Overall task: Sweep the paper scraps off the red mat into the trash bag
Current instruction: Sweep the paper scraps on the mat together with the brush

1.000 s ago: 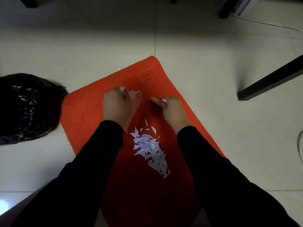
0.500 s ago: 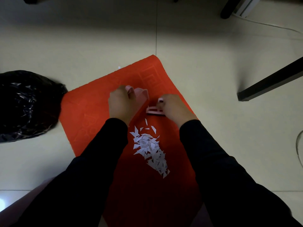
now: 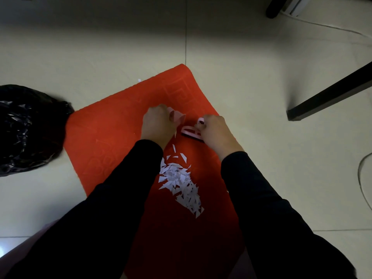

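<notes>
A red mat (image 3: 112, 137) lies on the tiled floor. A pile of white paper scraps (image 3: 181, 182) sits on its middle, between my forearms. My left hand (image 3: 157, 125) is shut on a small pink dustpan (image 3: 178, 117), held just beyond the pile. My right hand (image 3: 215, 129) grips a small pink hand brush (image 3: 190, 132), whose dark bristles rest on the mat at the far side of the scraps. The black trash bag (image 3: 26, 129) lies on the floor at the mat's left edge.
A black furniture leg (image 3: 330, 97) slants across the floor at the right. A white cable (image 3: 326, 27) runs along the far right, and another cable (image 3: 362, 178) curves at the right edge. One stray white scrap (image 3: 139, 80) lies just beyond the mat's far edge.
My right hand has turned the pink brush from pointing left to lying bristles-down on the mat. Both hands have shifted slightly right; the scrap pile has not moved.
</notes>
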Demonstrator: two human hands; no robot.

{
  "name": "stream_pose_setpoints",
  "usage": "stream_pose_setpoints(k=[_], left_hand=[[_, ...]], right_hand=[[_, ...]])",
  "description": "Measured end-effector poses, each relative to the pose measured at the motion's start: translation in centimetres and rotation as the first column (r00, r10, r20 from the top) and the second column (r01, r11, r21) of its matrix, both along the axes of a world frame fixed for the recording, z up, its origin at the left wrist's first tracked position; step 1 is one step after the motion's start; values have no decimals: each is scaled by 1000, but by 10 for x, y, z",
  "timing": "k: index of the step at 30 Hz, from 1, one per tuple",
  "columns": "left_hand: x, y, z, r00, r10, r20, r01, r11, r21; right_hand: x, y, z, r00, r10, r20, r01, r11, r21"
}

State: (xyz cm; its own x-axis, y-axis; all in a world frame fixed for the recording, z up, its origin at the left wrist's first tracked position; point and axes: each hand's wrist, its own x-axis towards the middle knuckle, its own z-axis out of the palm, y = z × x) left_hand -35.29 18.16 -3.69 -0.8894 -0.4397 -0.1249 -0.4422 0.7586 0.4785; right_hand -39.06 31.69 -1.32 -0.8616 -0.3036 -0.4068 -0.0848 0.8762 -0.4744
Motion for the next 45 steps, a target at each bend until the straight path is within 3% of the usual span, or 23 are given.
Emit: stream_pose_setpoints(k=[10,17,38,45], left_hand=[[34,-8,38,998,-26,58,20,995,103],[22,-21,42,988,93,-124,-81,992,95],[29,-9,44,995,-39,97,26,991,133],[35,-33,34,999,17,41,-21,994,105]], right_hand=[[4,3,-1,1000,-14,2,14,1000,1],[3,-1,-3,999,-43,-22,42,998,-38],[7,-1,-3,996,-75,-49,74,997,-21],[5,-12,-5,995,-66,-72,59,994,-90]])
